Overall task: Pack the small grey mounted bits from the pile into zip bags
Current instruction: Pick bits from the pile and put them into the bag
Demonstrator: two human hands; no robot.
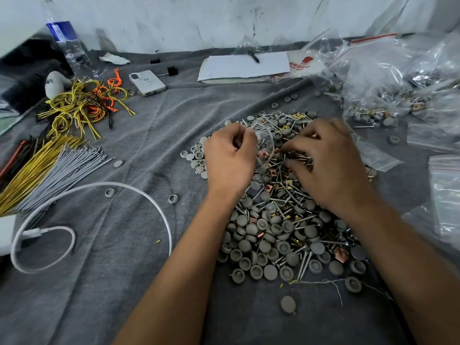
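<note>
A big pile of small grey round caps, screws and brass clips [281, 235] lies on the grey cloth [124, 270] in the middle. My left hand [230, 160] is closed on the rim of a small clear zip bag [265, 143] held over the pile's far part. My right hand [328, 163] rests on the pile beside the bag, fingertips pinched among the screws and clips; what they hold is hidden. Filled zip bags [378, 105] are heaped at the right.
Bundles of yellow, orange and grey wires [74, 115] lie at the left, with a white charging cable [99, 192] looping in front. A phone [147, 82], a water bottle [67, 43] and a notepad with pen [245, 66] sit at the back. Empty zip bags [445, 195] lie right.
</note>
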